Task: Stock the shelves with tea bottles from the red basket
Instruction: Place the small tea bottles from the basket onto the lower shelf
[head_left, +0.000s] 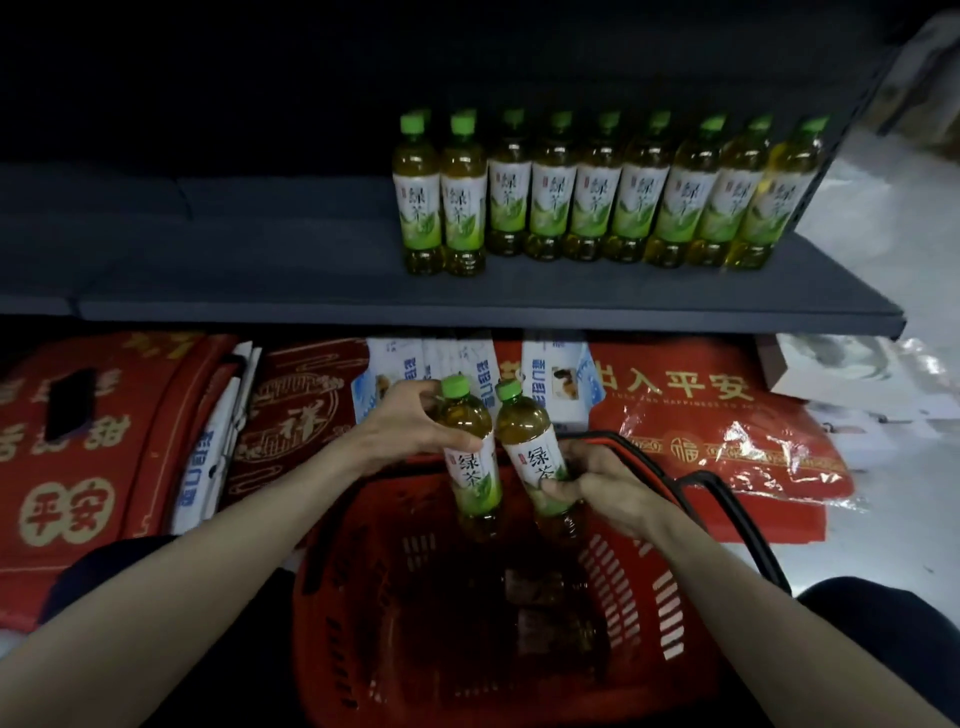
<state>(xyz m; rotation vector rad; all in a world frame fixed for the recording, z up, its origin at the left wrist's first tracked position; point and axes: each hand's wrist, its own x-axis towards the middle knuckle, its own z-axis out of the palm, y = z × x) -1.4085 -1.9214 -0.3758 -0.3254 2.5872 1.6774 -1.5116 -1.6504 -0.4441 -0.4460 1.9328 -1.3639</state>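
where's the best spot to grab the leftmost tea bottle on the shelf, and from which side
Wrap the label-covered middle of the leftmost bottle, coming from the front-left. It stands upright at the row's end, bare shelf on its left, the next bottle crowding its right. Free a hand first: the left hand grips the left-held bottle, the right hand the right-held bottle.

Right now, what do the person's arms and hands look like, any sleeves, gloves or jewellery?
The left forearm and right forearm are bare, with no sleeve in view. The left hand and right hand wear no gloves, and no watch, bracelet or ring shows in this dim picture.
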